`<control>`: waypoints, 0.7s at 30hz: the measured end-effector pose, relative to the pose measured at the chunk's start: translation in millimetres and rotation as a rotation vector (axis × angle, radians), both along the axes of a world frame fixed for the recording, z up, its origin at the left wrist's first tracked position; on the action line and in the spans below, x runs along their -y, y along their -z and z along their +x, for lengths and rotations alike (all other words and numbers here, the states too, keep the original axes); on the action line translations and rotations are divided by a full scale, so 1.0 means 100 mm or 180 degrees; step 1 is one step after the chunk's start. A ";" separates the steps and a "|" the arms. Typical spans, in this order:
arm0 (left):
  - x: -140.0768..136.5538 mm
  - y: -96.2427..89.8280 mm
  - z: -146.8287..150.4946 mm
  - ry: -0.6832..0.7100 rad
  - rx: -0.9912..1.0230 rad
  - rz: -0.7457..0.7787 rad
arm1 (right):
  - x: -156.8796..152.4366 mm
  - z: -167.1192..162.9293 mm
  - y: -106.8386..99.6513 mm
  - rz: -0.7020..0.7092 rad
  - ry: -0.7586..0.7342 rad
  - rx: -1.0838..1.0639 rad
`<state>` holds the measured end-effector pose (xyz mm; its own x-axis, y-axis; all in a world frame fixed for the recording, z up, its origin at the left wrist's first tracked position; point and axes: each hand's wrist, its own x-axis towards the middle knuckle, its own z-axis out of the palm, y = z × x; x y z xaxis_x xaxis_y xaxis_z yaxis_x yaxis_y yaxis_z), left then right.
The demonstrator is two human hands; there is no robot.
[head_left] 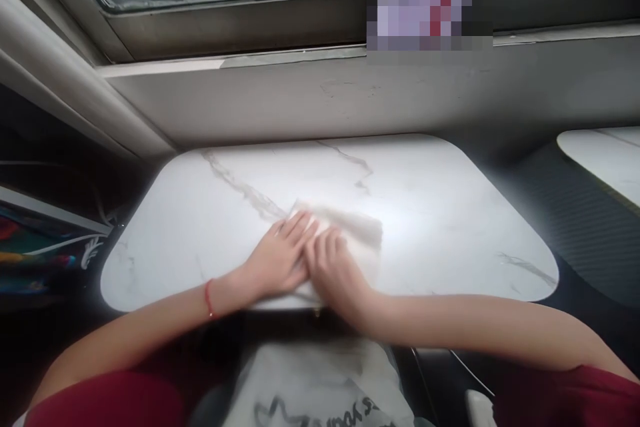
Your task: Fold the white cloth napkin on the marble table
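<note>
A thin off-white cloth (367, 237) lies spread on a white marble-patterned table (435, 193), near the middle of its front half. My left hand (283, 257) rests flat over the cloth's left edge, fingers stretched out and a red string bracelet at the wrist. Right beside it, my right hand (335, 273) presses on the cloth with its fingers bent and close together, gripping part of it. The two hands touch at the thumb side. Part of the cloth is hidden under them, and motion slightly blurs both.
A wall with a window sill (250, 57) borders the table's far side. Another white table (610, 153) stands at the right. Dark shelving with colourful items (40, 247) is at the left. Below the front edge shows a white printed apron or bag (320, 387).
</note>
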<state>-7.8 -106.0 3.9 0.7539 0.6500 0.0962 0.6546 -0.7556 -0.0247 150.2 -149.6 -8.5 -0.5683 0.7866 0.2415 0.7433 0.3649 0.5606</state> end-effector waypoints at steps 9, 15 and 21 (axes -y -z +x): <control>-0.77 -0.09 -0.51 -0.0659 0.0041 -0.0134 | -1.18 -0.14 0.05 -0.0587 -0.0723 -0.0632; -1.15 -0.07 -0.99 -0.1371 0.0185 -0.0272 | -2.08 -0.55 0.06 -0.0971 -0.1283 -0.0785; -1.35 -0.06 -1.29 -0.2007 0.0177 -0.0255 | -2.55 -1.02 0.17 -0.1263 -0.1567 -0.1358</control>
